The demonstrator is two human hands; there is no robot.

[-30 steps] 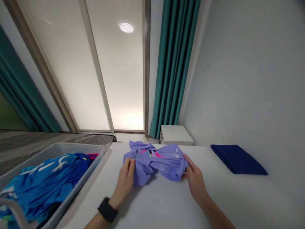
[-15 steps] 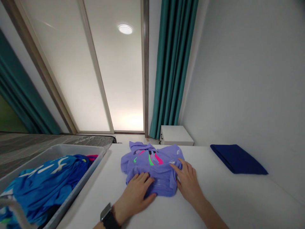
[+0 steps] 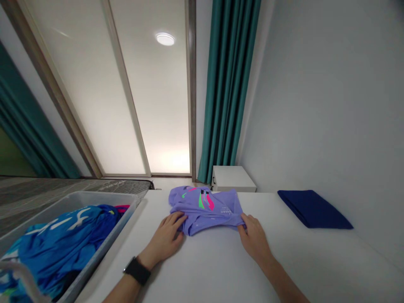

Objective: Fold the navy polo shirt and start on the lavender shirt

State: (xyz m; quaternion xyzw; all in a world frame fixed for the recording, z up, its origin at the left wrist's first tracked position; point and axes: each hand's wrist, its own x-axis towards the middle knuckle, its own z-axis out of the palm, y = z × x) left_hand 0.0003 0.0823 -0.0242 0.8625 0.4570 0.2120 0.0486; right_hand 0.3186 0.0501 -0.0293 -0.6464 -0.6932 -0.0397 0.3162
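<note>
A purple T-shirt [image 3: 202, 212] with pink, green and black printing lies rumpled near the far edge of the white table [image 3: 214, 269]. My left hand [image 3: 167, 237], with a black watch [image 3: 137, 270] on its wrist, pinches the shirt's near left corner. At the near right corner, my right hand [image 3: 255, 235] has its thumb and fingers closed on the cloth. Between the two hands the near edge of the shirt is drawn out, with loose folds.
On the left stands a grey plastic bin [image 3: 101, 256] filled with blue clothes [image 3: 63, 244]. A folded navy cloth [image 3: 315, 209] lies at the table's right, beside the wall. Beyond the table are a white cabinet [image 3: 234, 179] and a teal curtain [image 3: 232, 84].
My left hand has shifted left off the shirt's middle to its corner. My right hand has moved slightly right. The shirt's near edge has gone away from me and is stretched wider.
</note>
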